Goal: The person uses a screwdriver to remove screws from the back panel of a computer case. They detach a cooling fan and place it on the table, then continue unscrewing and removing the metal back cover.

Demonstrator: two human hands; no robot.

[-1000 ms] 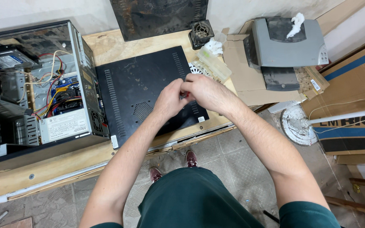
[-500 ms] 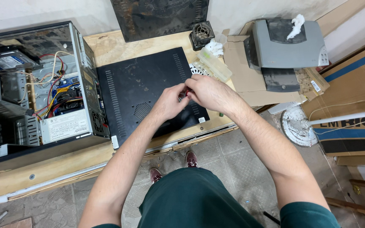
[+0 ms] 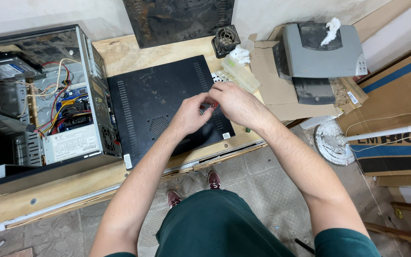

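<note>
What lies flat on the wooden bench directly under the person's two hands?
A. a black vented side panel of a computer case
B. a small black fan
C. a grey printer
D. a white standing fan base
A: both the left hand and right hand meet over the black vented side panel, beside the open computer case.

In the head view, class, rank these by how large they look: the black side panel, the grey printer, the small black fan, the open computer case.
1. Open computer case
2. Black side panel
3. Grey printer
4. Small black fan

The case runs off the frame's left edge, so it is only partly seen.
</note>
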